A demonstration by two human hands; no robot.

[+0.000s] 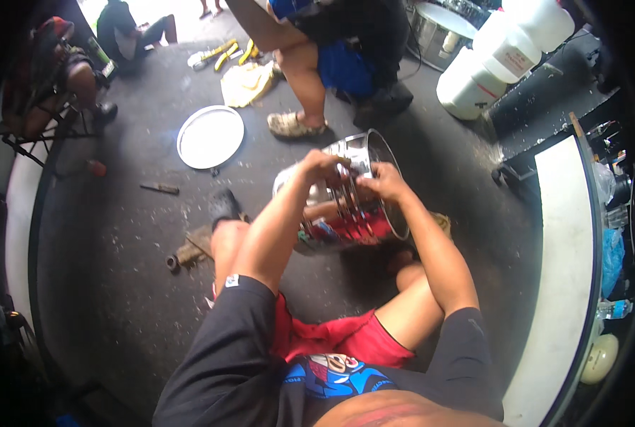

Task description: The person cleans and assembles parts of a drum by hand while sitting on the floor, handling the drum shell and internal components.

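1 shiny drum tipped on its side in front of the seated person. 2 hands on its upper side: left hand with fingers bent, right hand with fingers curled near 1 rim; cannot tell what either pinches. Floor, left of drum: 1 round white disc, 1 knife. Farther off: 1 yellow cloth.

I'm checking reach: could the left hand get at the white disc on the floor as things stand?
Probably, at a stretch: the left hand is at the silvery drum and must leave it, but only floor seems to separate drum and white disc.
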